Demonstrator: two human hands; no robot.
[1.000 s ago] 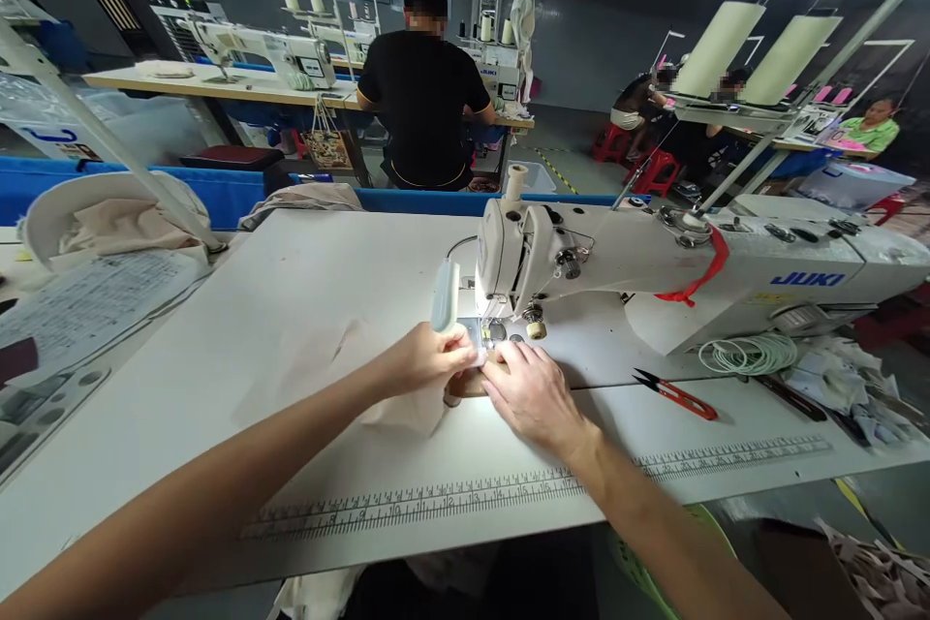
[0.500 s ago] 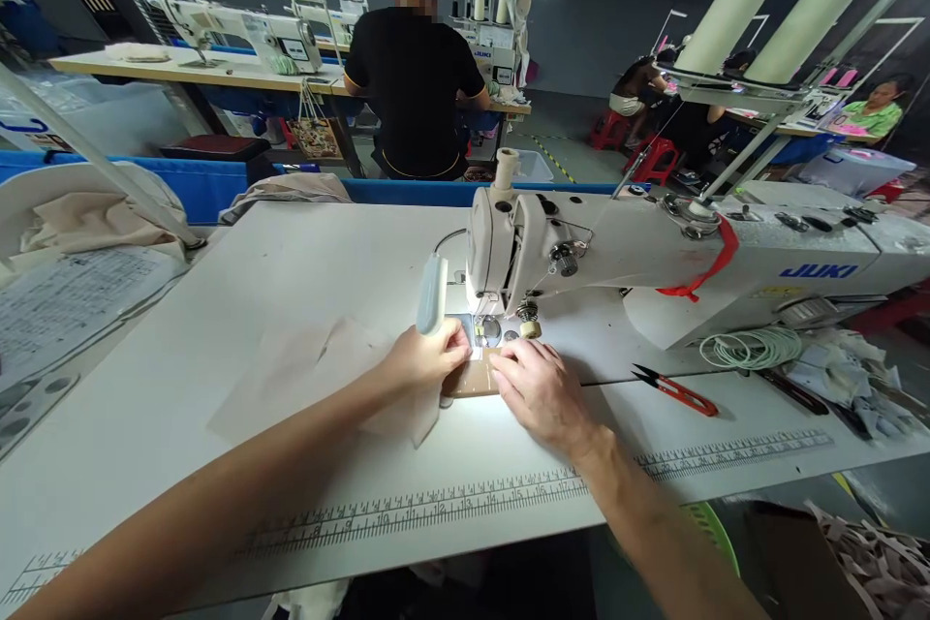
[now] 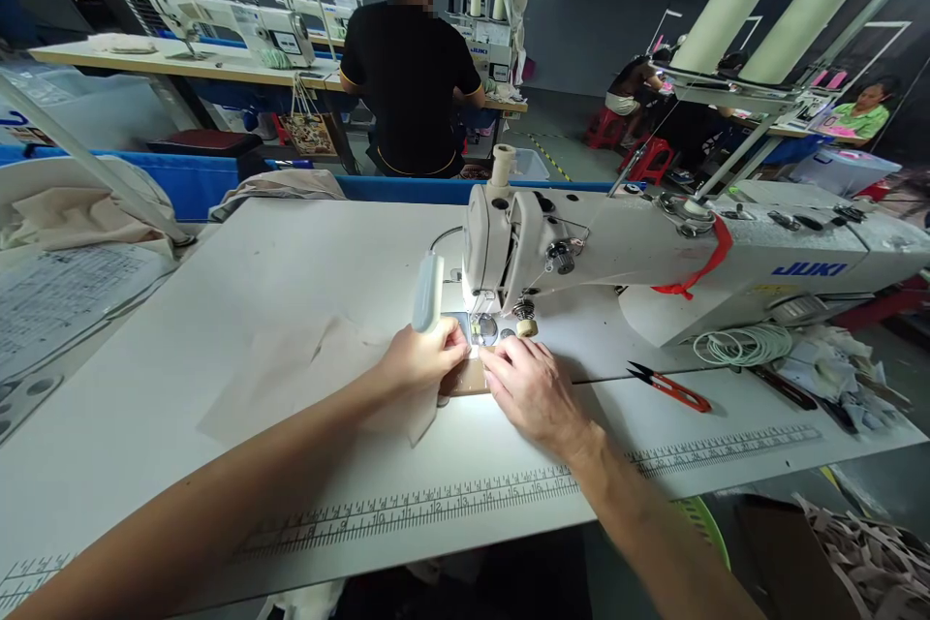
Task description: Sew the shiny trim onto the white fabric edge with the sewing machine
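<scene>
My left hand is closed in a pinch on a thin, sheer beige fabric, just left of the presser foot of a white sewing machine. The fabric spreads out flat to the left, partly under my left forearm. My right hand sits in front of the needle area, its fingers bent and the thumb and forefinger tips together. Whatever lies between those tips is too small to make out. Between both hands shows a shiny tan plate. A pale lamp stands right behind my left hand.
Red-handled thread snips lie right of my right hand. Beyond them are a coil of pale cord and fabric scraps. A printed ruler runs along the front edge. Written papers lie left. A person sits ahead.
My right fingertips have shifted slightly left, closer to the presser foot and my left hand. My left hand keeps its pinch on the fabric. The whole view has moved a little.
</scene>
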